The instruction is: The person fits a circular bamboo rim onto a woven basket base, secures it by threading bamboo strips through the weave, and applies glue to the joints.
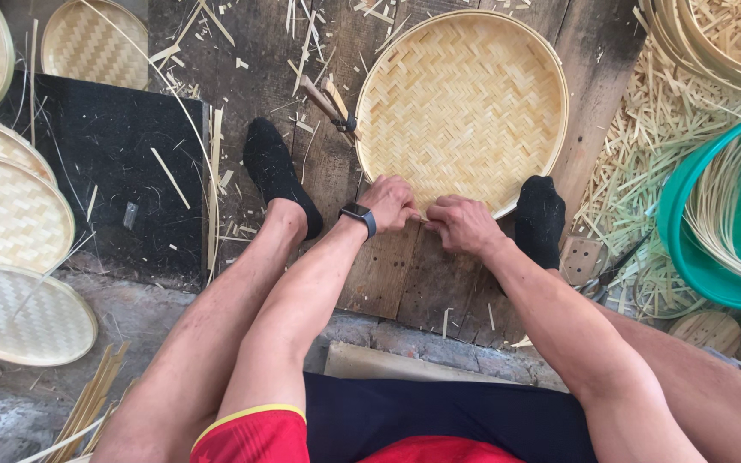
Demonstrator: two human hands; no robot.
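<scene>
A round woven bamboo tray [465, 103] lies flat on dark wooden boards in front of me, between my two black-socked feet. My left hand [390, 202], with a dark watch on its wrist, and my right hand [463, 223] meet at the tray's near rim. Both have their fingers closed, pinching the rim or a thin strip there; what exactly sits between the fingers is hidden. My right foot [539, 219] rests against the tray's near right edge.
Several finished woven trays [10, 214] are stacked at the left beside a black mat [113, 163]. A wood-handled tool [329, 103] lies left of the tray. A green tub [722, 223] with bamboo strips stands at the right, scissors [611, 270] and shavings below it.
</scene>
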